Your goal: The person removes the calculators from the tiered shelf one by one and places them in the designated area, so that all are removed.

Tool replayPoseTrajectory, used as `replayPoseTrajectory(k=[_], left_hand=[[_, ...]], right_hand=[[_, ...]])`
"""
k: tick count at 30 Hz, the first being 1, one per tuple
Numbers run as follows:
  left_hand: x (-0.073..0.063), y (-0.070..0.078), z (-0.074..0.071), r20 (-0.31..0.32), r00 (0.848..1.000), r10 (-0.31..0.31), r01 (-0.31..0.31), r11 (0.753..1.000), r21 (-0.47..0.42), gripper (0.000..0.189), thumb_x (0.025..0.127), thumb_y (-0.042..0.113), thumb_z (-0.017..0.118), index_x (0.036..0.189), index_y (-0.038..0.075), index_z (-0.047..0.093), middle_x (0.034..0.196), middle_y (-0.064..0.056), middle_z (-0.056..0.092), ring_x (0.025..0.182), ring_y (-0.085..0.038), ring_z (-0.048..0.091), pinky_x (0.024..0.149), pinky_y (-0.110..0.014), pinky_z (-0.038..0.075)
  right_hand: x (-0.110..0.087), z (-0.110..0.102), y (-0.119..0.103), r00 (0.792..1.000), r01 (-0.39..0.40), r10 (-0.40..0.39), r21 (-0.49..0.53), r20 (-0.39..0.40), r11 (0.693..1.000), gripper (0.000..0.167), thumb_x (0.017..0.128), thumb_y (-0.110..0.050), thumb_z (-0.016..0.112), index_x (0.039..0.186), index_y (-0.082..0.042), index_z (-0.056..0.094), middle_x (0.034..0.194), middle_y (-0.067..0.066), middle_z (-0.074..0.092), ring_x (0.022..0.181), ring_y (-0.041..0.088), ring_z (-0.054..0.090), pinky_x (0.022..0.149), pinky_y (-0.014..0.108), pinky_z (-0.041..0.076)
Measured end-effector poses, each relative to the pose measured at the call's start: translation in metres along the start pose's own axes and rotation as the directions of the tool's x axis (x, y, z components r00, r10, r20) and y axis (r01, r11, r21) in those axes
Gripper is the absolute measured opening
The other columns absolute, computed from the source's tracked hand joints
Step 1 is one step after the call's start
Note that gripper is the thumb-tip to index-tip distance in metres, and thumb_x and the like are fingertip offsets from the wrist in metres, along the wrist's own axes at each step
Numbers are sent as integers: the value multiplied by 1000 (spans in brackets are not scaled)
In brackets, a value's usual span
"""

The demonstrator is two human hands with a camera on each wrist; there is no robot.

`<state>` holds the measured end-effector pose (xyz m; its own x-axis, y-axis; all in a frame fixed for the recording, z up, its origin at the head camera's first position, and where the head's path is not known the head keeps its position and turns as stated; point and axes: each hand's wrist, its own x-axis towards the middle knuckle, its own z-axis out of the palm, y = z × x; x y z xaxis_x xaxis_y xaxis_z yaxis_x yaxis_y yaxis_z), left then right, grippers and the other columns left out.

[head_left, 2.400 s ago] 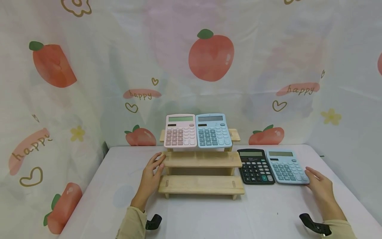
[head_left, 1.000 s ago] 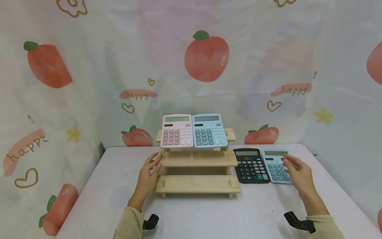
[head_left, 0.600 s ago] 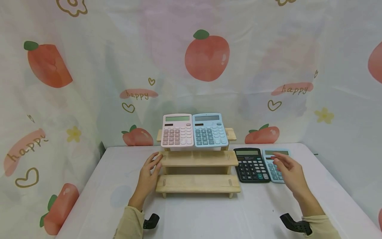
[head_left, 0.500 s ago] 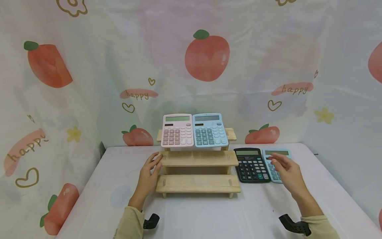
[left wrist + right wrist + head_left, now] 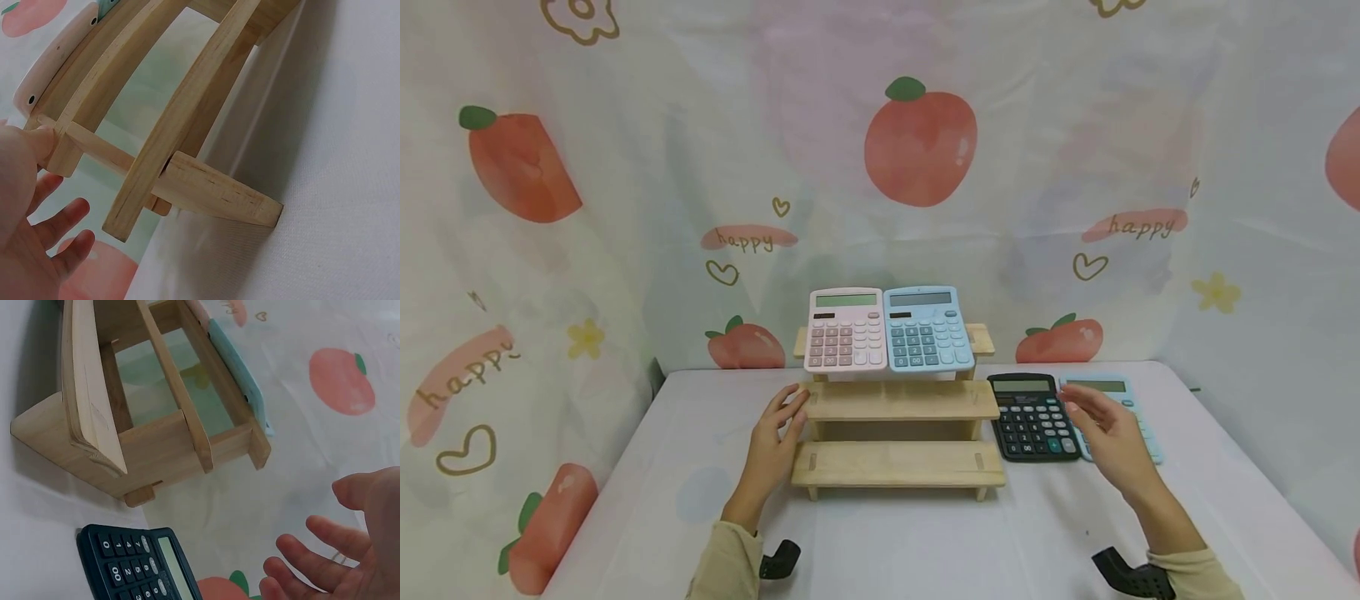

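My left hand (image 5: 775, 437) pinches the left end of the middle board of a three-tier wooden shelf (image 5: 898, 463). In the left wrist view, the thumb of the left hand (image 5: 31, 187) lies at the board's end while other fingers hang loose. On the top tier lean a pink calculator (image 5: 846, 329) and a blue calculator (image 5: 928, 329), side by side. My right hand (image 5: 1112, 437) hovers, fingers relaxed and holding nothing, over a second blue calculator (image 5: 1142, 425), partly covering it. Its fingertips are near the right edge of a black calculator (image 5: 1030, 421), which also shows in the right wrist view.
A white cloth-covered table (image 5: 910, 550) carries the shelf and the two loose calculators, which lie to the shelf's right. Behind stands a fabric backdrop (image 5: 1000, 167) printed with peaches and "happy". Black wrist mounts (image 5: 780, 560) sit on both forearms.
The right hand has left the right edge of the lower blue calculator and moved left across it, toward the black calculator. The left hand has stayed at the shelf.
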<state>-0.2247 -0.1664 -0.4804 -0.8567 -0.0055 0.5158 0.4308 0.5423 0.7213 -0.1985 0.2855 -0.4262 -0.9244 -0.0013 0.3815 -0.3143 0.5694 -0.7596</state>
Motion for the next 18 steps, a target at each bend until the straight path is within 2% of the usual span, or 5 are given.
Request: replayPoseTrajectory(k=[4,8,13,16,18], left_hand=[[0,-1,-1,13,1000,-22,22,999,-25,37,104,16,56,136,-2,62,150,-20,51,129,-46,54,95,-65,48],[1,0,-1,30,999,-39,39,999,-25,37,104,16,56,137,-1,61,152,-19,50,132,-45,53,98,-64,47],[1,1,-2,37,998,-47,48,999,-22,37,105,16,55,138,-1,61,152,-19,50,132,-44,53,98,-64,47],[1,1,-2,40,998,-56,57,998,-24,38,104,16,56,138,-1,60,152,-20,49,133,-45,52,98,-64,47],[2,0,-2,41,997,-60,61,998,-24,38,104,17,56,138,0,60,152,-20,49,133,-45,52,99,-64,47]], right_hand=[[3,7,-7,1000,5,-5,7,17,1000,39,107,-17,49,141,4,53,132,22,61,112,-25,41,89,-1,36],[9,15,-15,1000,22,-22,21,20,1000,40,107,-17,50,143,1,52,134,22,60,114,-24,41,91,-2,34],[17,27,-28,998,42,-48,102,51,994,42,108,-18,48,147,-1,48,136,26,60,115,-20,45,93,0,35],[22,34,-35,996,22,-33,136,83,990,44,108,-20,47,149,-2,45,137,27,59,114,-18,48,91,1,38],[26,39,-39,995,0,-15,148,100,989,45,108,-21,48,149,-3,45,137,27,60,116,-10,53,90,3,41]])
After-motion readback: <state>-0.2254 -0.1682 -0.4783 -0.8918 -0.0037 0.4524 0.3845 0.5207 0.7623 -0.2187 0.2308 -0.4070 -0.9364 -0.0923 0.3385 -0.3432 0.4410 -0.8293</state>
